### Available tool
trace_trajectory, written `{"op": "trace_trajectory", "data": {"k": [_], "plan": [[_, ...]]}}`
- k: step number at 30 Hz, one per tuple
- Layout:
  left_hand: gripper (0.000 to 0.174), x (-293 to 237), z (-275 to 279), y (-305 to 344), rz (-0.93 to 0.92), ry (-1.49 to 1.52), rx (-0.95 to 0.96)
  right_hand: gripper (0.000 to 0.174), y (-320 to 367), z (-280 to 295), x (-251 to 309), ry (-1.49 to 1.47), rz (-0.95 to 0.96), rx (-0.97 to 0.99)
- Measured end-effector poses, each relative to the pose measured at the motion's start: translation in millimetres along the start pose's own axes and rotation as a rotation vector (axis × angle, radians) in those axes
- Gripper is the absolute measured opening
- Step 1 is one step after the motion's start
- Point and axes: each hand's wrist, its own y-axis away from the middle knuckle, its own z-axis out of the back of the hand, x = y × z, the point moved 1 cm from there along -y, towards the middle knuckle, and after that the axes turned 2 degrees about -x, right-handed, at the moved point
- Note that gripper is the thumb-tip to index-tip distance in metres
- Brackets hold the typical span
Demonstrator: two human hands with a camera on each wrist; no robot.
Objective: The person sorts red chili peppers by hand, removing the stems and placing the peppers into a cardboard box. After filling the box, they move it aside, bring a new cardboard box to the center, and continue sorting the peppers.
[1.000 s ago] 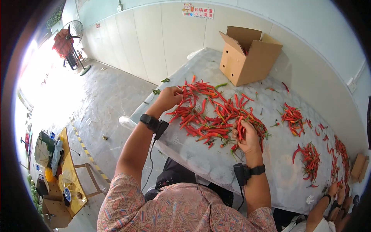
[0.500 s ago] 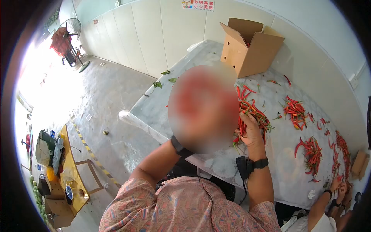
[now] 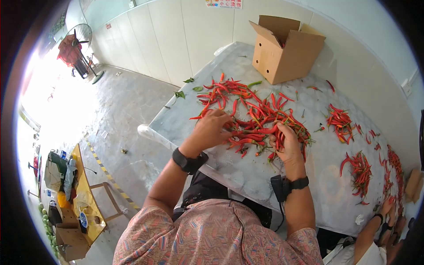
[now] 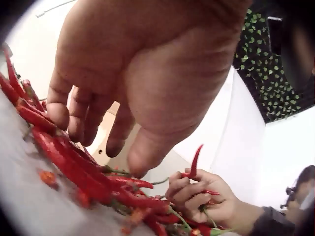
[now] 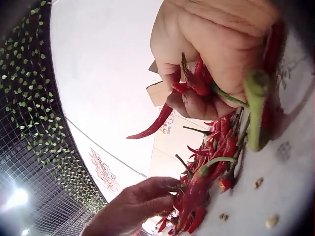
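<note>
Red chili peppers (image 3: 242, 91) with green stems lie in a loose ring-shaped heap on the covered table (image 3: 247, 176). Over the near left part of that heap is my left hand (image 3: 213, 129), palm down. In the left wrist view its fingers (image 4: 78, 115) reach toward the peppers, the thumb apart and nothing gripped. At the heap's right end, my right hand (image 3: 289, 143) holds a few chili peppers (image 5: 160, 120) in curled fingers. One of them sticks out past the fingertips in the right wrist view, its stem end hidden in the hand.
Behind the heap stands an open cardboard box (image 3: 287, 57). Smaller chili piles (image 3: 339, 124) lie to the right, where another person's arms (image 3: 370, 234) work at the table. Green leaves (image 3: 179, 94) lie by the left edge. A yellow table (image 3: 95, 198) stands at lower left.
My left hand has come from the heap's far left side to its near left part, closer to my right hand. My right hand keeps holding chili peppers in about the same place.
</note>
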Motion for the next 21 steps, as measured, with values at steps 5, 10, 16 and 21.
{"op": "trace_trajectory", "data": {"k": [5, 10, 16, 21], "plan": [[0.031, 35, 14, 4, 0.041, -0.083, -0.072, 0.015, 0, -1, 1, -0.075, -0.01, 0.087], [0.027, 51, 37, 1, 0.093, -0.117, -0.126, 0.016, -1, 2, 0, -0.077, -0.008, 0.079], [0.022, 53, 64, 2, 0.351, -0.066, -0.048, 0.015, -2, 4, 0, -0.093, -0.029, 0.073], [0.021, 55, 54, 6, 0.326, 0.07, 0.073, 0.017, 0, 1, 1, -0.062, -0.027, 0.075]]}}
